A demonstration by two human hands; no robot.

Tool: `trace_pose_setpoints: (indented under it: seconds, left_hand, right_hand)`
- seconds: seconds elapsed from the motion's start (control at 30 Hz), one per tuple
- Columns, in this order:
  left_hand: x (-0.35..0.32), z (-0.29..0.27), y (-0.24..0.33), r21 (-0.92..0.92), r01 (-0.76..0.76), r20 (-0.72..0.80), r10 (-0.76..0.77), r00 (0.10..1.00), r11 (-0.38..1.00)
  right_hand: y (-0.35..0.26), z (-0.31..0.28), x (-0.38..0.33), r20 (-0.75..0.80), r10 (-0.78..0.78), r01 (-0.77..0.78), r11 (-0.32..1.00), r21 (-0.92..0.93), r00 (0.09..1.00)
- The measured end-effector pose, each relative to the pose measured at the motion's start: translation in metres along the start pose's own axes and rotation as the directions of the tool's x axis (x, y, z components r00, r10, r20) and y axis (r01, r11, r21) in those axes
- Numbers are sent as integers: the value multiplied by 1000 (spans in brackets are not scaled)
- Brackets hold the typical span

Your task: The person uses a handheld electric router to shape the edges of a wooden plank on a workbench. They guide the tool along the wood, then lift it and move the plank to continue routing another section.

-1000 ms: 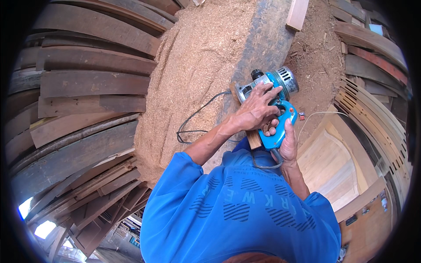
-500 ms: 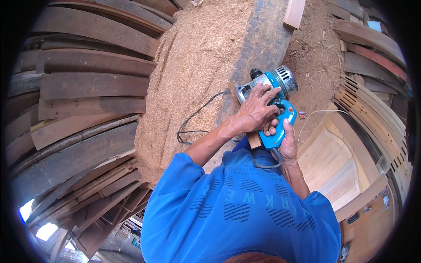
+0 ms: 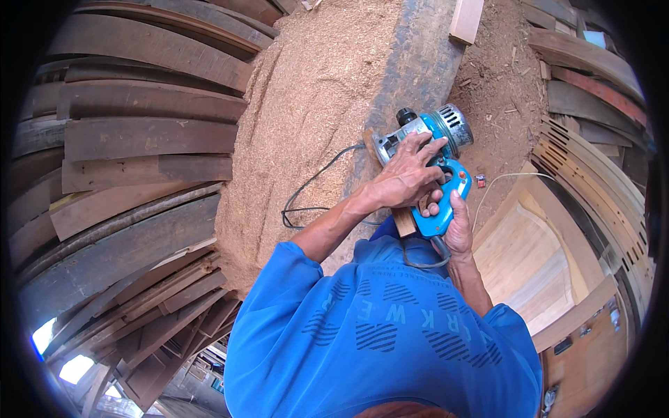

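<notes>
A blue and silver router lies on its side, its vented motor end to the right and its base to the left. My left hand lies over its middle, the fingers curved across the housing beside the blue handle. Wrapped around that looped handle from the right is my right hand, with its thumb along the outer side and fingertips showing through the loop. A black knob sticks out on the far side. Below the handle is a small wooden block, partly covered. The router's bit cannot be seen.
Sawdust is heaped left of a worn plank. Stacked boards line the left side. A pale wooden panel and slotted wood strips stand at right. A dark cord loops over the sawdust. A wood piece lies far ahead.
</notes>
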State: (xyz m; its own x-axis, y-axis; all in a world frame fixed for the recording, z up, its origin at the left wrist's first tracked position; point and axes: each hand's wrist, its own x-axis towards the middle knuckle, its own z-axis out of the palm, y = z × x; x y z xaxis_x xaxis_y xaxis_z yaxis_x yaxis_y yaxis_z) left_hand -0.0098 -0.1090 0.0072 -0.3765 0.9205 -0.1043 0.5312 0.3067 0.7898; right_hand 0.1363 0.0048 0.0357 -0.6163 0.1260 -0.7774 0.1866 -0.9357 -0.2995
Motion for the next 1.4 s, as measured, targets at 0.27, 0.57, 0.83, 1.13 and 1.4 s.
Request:
trace_pose_setpoints:
  seconds: [0.27,0.57,0.83,1.13,1.4]
  left_hand:
    - [1,8,5,92,59,-109,-49,993,994]
    - [4,7,3,99,49,-47,-44,998,994]
    - [5,9,2,95,32,-5,-32,999,995]
    - [0,5,0,24,-35,-8,35,999,999]
    - [1,11,1,63,-33,9,33,999,997]
  right_hand:
    - [-1,-2,2,-13,11,-11,1000,-12,1000]
    - [0,-5,2,8,18,-18,999,34,1000]
    - [-4,-16,5,77,77,-84,992,94,994]
    - [-4,-19,6,63,67,-70,996,51,996]
    - [-4,-21,5,105,57,-71,989,130,993]
